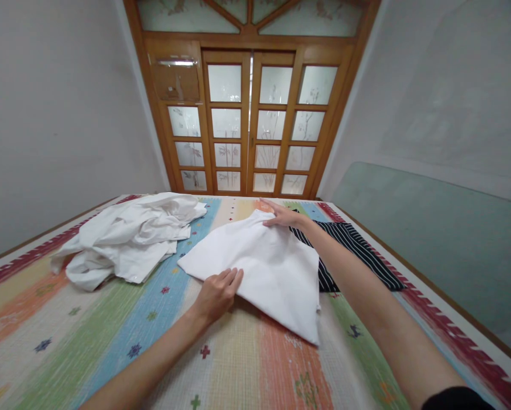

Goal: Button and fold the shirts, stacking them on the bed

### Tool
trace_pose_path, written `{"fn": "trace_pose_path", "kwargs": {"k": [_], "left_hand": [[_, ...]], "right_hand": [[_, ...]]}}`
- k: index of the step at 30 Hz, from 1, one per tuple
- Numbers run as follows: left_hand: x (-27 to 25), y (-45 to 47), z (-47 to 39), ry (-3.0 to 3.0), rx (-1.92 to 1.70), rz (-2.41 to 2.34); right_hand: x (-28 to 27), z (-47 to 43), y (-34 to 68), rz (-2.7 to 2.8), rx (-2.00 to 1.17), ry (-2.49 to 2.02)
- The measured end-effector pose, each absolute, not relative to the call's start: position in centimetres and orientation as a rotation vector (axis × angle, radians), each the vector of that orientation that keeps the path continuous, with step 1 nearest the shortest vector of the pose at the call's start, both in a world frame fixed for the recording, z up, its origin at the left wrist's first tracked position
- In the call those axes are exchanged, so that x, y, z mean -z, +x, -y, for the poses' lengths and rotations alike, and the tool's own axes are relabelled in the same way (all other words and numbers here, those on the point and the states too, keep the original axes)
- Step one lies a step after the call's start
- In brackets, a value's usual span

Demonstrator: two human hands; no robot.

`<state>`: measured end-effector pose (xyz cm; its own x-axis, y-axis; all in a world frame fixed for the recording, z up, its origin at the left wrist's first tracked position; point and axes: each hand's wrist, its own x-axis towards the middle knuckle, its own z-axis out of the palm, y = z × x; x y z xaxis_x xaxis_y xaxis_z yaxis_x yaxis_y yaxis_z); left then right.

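Observation:
A white garment, its kind not clear, lies partly folded and raised in a tent shape in the middle of the bed-like surface. My left hand is closed on its near edge, with the fingers on top of the fabric. At the far end my right hand holds the bunched top, thumb on the near side and one finger stretched past the edge. The fingertips behind the cloth are hidden. Just right of the white garment, and partly under it and my right arm, lies a black piece of clothing with white stripes.
A crumpled heap of white cloth lies to the left. Everything rests on a colourful striped cover. A pale green panel borders the right side, grey walls flank both sides, and wooden glazed doors stand beyond the far edge.

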<state>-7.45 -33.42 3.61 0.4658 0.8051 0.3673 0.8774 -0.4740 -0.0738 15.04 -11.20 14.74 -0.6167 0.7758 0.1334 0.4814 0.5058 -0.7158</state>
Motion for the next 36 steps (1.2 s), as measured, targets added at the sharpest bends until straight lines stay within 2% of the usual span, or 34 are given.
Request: {"fn": "trace_pose_path", "kwargs": {"k": [6,9,16,19,26,36], "left_hand": [[-5.5,-12.2,33.9,-2.238,0.862,1.221],[-7.1,-13.5,34.0,-2.168,1.049,1.189],[-11.5,-14.5,33.5,-2.032,1.406,1.439],[-13.7,-14.7,33.2,-1.968,1.475,1.555],[-17.3,-14.6,33.0,-2.033,1.552,1.608],[-18.6,-13.9,33.2,-2.023,1.909,1.652]], "right_hand": [[-16.0,11.8,17.0,2.185,-1.272,-0.906],[-16.3,12.1,17.7,2.049,-1.340,-0.872],[-17.7,13.8,18.4,1.880,-1.395,-0.783],[-18.5,14.5,18.4,1.901,-1.305,-0.809],[-19.4,15.6,18.6,1.951,-0.858,-0.990],[-20.1,16.9,19.8,2.019,-0.601,-0.876]]}}
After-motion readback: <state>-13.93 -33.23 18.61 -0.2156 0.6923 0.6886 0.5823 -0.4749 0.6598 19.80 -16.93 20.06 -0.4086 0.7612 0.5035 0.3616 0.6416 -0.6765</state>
